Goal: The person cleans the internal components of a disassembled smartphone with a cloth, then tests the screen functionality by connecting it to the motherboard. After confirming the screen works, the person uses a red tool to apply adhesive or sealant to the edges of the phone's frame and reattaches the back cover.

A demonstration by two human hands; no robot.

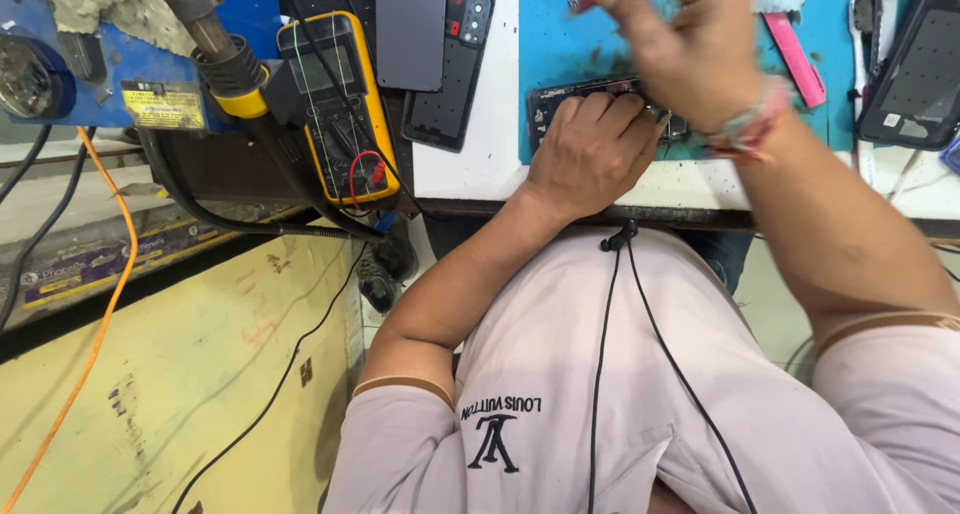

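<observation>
Head view: left hand (590, 154) fingers curled onto opened phone (560, 99); right hand (680, 44) fingers pinched, beside yellow label (163, 104).

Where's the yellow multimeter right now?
In the head view, the yellow multimeter lies upper left on the bench, between the hot-air tool and a black phone back, left of the left hand.

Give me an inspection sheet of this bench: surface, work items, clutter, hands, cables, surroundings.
Surface: white bench top with a blue work mat.
Job's things: opened black phone flat on the mat, partly hidden by the hands.
Clutter: yellow-cased multimeter, black phone back cover, pink flat pry tool, hot-air gun nozzle.
Grippers: left hand rests curled on the phone; right hand hovers above, pinching something small and blurred.
Cables: orange cable; thin black wires over the shirt.
Surroundings: yellowish panel below the bench.
</observation>
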